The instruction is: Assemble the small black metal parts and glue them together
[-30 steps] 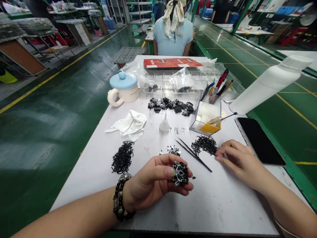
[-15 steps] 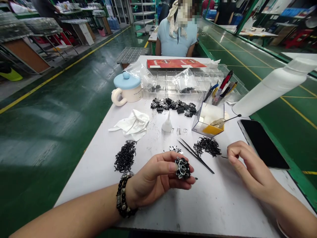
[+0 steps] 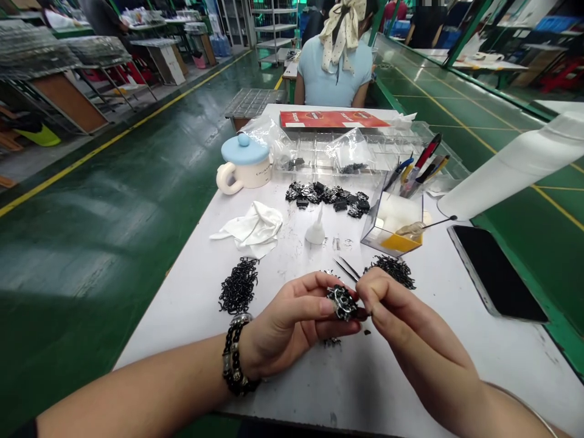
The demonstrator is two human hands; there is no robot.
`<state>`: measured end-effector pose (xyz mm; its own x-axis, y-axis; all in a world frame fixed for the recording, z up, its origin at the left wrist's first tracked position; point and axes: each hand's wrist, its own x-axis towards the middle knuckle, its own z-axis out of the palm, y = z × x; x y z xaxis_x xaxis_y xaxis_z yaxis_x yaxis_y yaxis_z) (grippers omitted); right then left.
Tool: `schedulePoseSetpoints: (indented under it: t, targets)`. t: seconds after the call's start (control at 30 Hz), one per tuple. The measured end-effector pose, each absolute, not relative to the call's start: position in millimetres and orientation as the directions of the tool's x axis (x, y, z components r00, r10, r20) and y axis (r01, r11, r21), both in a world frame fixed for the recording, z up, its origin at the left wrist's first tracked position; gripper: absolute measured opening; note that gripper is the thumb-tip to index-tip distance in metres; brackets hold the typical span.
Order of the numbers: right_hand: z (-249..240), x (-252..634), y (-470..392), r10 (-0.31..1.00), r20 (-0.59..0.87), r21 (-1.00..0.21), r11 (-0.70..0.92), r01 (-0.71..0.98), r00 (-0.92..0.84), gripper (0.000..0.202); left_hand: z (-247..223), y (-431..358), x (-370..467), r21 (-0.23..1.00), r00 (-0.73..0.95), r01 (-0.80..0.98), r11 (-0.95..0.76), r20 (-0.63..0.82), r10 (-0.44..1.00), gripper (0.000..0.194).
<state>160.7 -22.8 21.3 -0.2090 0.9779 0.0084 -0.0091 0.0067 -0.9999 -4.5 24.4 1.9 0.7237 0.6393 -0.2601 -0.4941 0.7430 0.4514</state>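
My left hand [image 3: 296, 322] grips a small black-and-silver mechanical part [image 3: 343, 302] between thumb and fingers, above the table. Pinched close against its right side is my right hand [image 3: 387, 304]; what sits between thumb and forefinger is mostly hidden, a tiny dark tip showing. Behind the right hand lie black tweezers [image 3: 347, 268], their lower part covered by it. A heap of small black bent pieces [image 3: 396, 271] is beyond that hand, and a similar pile of black pieces [image 3: 238, 286] lies left of my left hand. Small silver pieces are partly hidden behind my left fingers.
Farther back are a white nozzle bottle [image 3: 315, 230], a white cloth [image 3: 255, 228], more black-and-silver parts [image 3: 326, 196] and a lidded mug [image 3: 246, 167]. To the right stand a pen holder [image 3: 396, 228], a phone [image 3: 497, 271] and a white bottle [image 3: 511, 167]. A person [image 3: 336, 70] sits ahead.
My right hand has moved left from beside the right-hand heap to the part in my left hand. The thin black piece at its fingertips is now mostly hidden. The view has shifted slightly.
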Motion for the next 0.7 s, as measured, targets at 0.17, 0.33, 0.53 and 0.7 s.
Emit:
schedulePoseSetpoints:
  t: [0.17, 0.33, 0.53, 0.7]
  targets:
    - [17.6, 159.4, -23.3, 0.984, 0.016, -0.996, 0.031, 0.082, -0.178, 0.02, 1.5, 23.8, -3.4, 0.452, 0.712, -0.483, 0.75, -0.296, 0.637, 0.022]
    - [17.9, 158.9, -22.1, 0.985, 0.003, -0.988, 0.029, 0.151, -0.173, 0.021, 2.9, 23.1, -1.8, 0.462, 0.701, -0.473, 0.75, -0.319, 0.638, 0.022]
    - [16.9, 162.1, -21.8, 0.981, 0.033, -0.951, 0.091, 0.295, -0.193, 0.019, 2.6, 22.6, -1.8, 0.452, 0.687, -0.475, 0.755, -0.346, 0.639, 0.023]
    - [14.0, 162.1, -22.6, 0.968, 0.213, -0.857, 0.25, 0.451, -0.131, 0.011, 0.5, 22.8, -1.8, 0.461, 0.686, -0.465, 0.755, -0.352, 0.637, 0.023]
